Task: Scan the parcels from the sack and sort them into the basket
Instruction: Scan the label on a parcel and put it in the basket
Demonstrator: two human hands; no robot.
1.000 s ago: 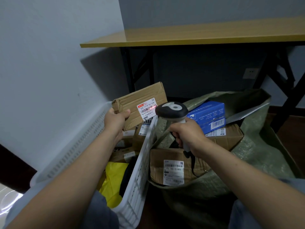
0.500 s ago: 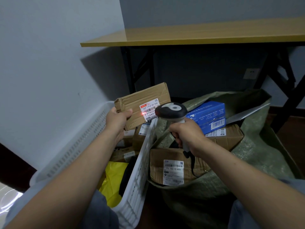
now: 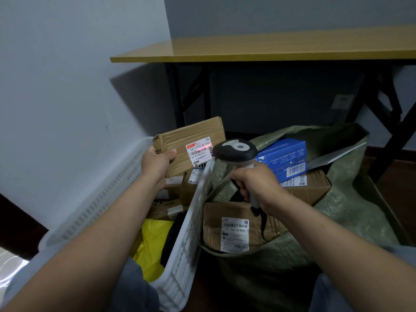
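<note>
My left hand [image 3: 157, 164] grips the left end of a brown cardboard parcel [image 3: 180, 138], held tilted above the far end of the white slatted basket [image 3: 191, 224]. Its white label [image 3: 199, 152] faces me, with a red scan line across the top of it. My right hand [image 3: 256, 184] grips the handle of a black and grey barcode scanner [image 3: 235, 152], whose head points at that label. The green woven sack [image 3: 351, 210] lies open on the right, holding a blue box [image 3: 283, 158] and two brown parcels [image 3: 234, 224].
Several brown parcels, a yellow bag [image 3: 153, 244] and a dark item lie inside the basket. A wooden table [image 3: 281, 48] on black legs stands behind. A pale wall runs close along the basket's left side. The scanner cable hangs down over the near parcel in the sack.
The held parcel has shifted slightly up and right. The red scan line has moved from the label's middle to its top edge. The scanner has stayed nearly still.
</note>
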